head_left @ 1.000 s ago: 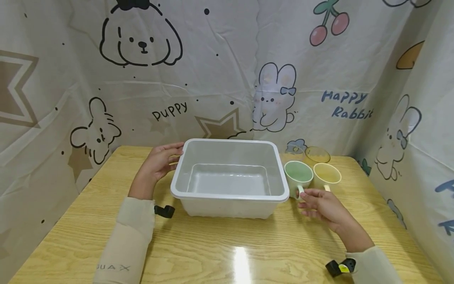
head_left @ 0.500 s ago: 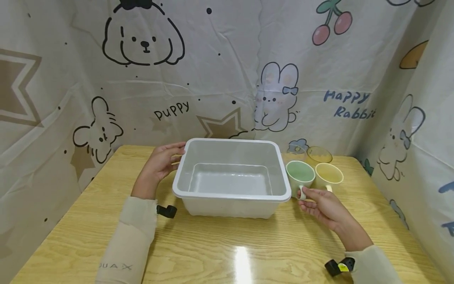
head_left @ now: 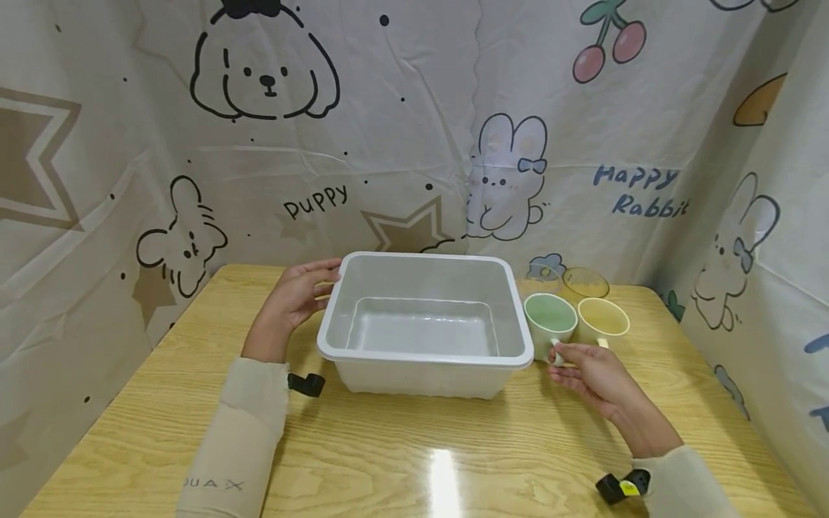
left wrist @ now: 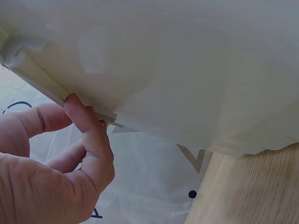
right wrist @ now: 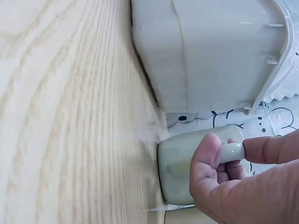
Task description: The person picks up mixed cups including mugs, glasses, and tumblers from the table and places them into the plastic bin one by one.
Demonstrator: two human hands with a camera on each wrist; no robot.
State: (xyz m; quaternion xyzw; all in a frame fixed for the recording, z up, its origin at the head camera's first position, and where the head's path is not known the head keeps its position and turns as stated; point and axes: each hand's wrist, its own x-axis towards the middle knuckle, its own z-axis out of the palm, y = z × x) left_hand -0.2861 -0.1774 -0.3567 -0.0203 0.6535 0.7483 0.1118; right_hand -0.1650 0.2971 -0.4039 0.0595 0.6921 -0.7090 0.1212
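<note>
Our right hand (head_left: 592, 378) pinches the green mug (head_left: 549, 316) by its handle (right wrist: 232, 152), likely the surest hold; probably stiff and breakable, it stands on the desk (head_left: 382, 453) beside the white tub (head_left: 421, 378), which our unclenched left hand (head_left: 296, 296) touches.

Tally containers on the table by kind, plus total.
Tubs: 1 (white tub)
Mugs: 2 (green mug, yellow mug)
See-through vessels: 2 (clear vessel, amber vessel; both partly hidden behind the mugs)
Total: 5
</note>
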